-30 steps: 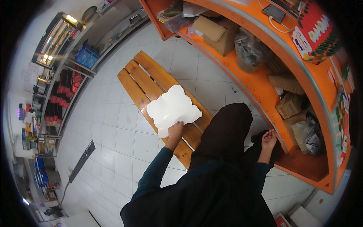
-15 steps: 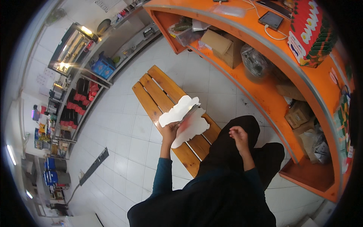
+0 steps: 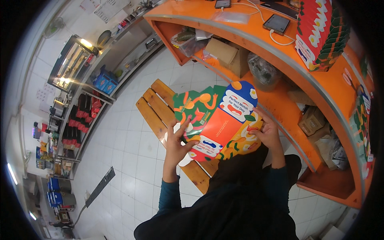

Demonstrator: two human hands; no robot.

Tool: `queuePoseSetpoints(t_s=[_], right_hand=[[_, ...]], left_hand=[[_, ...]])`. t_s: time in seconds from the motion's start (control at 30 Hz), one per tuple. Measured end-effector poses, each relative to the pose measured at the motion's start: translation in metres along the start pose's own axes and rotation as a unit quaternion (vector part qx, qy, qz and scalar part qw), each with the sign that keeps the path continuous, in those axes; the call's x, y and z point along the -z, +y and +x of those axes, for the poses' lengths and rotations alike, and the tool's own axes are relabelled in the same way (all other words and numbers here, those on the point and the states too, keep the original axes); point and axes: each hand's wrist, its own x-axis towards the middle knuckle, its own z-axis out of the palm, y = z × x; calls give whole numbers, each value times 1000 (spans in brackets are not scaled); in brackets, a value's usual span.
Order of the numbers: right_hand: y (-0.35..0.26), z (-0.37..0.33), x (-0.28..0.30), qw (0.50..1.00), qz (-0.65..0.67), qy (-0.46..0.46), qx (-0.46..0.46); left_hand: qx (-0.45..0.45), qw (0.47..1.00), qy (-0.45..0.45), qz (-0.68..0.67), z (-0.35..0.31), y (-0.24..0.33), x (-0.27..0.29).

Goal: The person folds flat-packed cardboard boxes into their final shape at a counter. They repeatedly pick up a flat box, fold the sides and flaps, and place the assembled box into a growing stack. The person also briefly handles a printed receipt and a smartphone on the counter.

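A flat, unfolded cardboard box blank (image 3: 219,127), printed in green, orange, blue, red and yellow, is held up over my lap and the wooden bench (image 3: 153,105). My left hand (image 3: 176,145) pinches its left edge, thumb on the printed face. At the opposite edge, my right hand (image 3: 271,134) grips the blank with thumb on top and fingers along the side. White scalloped card (image 3: 185,161) shows on the bench beside my left hand, mostly hidden by the blank.
The curved orange counter (image 3: 224,30) at the right bears a phone (image 3: 276,24), cables and a stack of printed box blanks (image 3: 314,38). Below are cardboard boxes (image 3: 222,52) and plastic bags. Shelves and a lit display case (image 3: 72,62) line the left wall.
My right hand, free before, now grips the box blank. The blank is lifted, with its printed side showing where white card was seen earlier. The view has shifted slightly.
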Motion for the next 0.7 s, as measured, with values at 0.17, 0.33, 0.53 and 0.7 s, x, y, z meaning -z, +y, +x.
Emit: queuePoseSetpoints(t_s=[0.17,0.33,0.53,0.7], right_hand=[[-6,1,8,966,-243,84,32],[4,3,3,931,-322,148,94],[16,7,23,966,-241,79,42],[29,-1,29,994,-5,72,-78]], left_hand=[[5,990,121,66,7,7,-21],[-137,947,138,256,12,5,-29],[-1,998,26,49,8,5,-24],[55,959,-39,-274,20,17,-28]])
